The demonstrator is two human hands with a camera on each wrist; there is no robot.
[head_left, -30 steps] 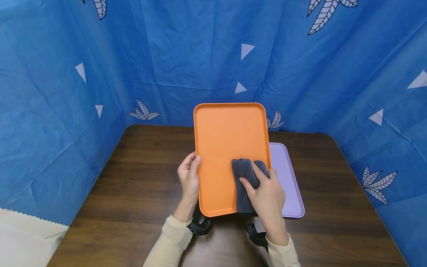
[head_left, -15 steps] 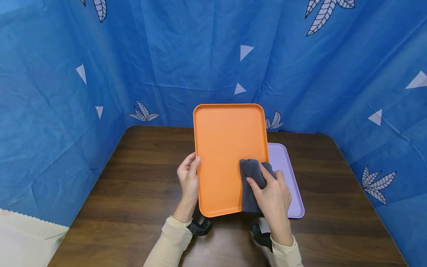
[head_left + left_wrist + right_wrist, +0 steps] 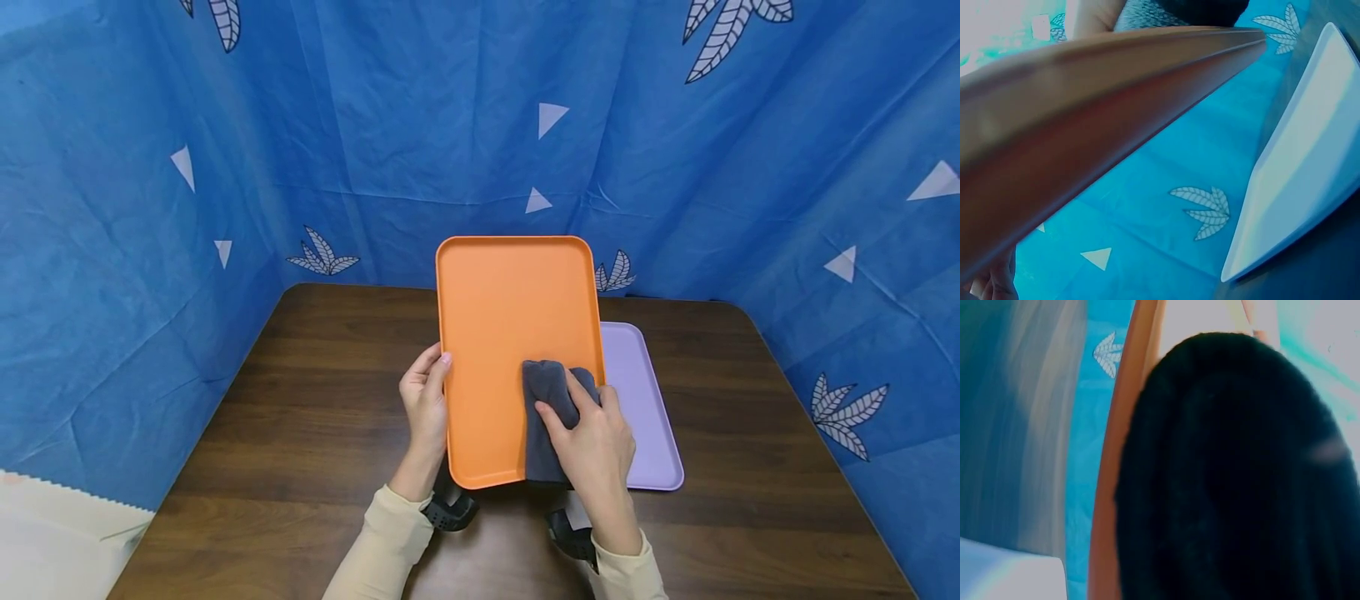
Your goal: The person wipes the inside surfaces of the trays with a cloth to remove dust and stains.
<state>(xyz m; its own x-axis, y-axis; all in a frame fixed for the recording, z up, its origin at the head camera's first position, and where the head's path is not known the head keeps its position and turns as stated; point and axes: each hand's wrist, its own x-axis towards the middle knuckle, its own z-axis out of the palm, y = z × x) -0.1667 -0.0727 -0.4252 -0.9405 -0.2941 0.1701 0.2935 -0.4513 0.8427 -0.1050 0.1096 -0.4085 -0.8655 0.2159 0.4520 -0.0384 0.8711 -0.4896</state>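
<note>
My left hand [image 3: 426, 404] grips the left edge of an orange tray [image 3: 517, 308], its thumb over the rim. The tray is held up off the table, tilted so its inner face shows in the head view. With my right hand [image 3: 596, 433] I hold a folded dark grey cloth [image 3: 543, 417] against the lower right part of that face. In the right wrist view the cloth [image 3: 1229, 475] fills much of the picture and looks nearly black. Behind the orange tray, partly hidden by it, a light purple tray [image 3: 645, 408] lies on the table.
A dark brown wooden table [image 3: 322, 408] spreads under both arms. Blue curtains [image 3: 390, 125] with leaf and triangle prints hang at the back and sides. Something whitish [image 3: 60, 533] with a zigzag edge shows at the lower left.
The right hand and the cloth moved right across the orange tray, then back left. My left hand keeps its grip, and the orange tray stays nearly where it was.
</note>
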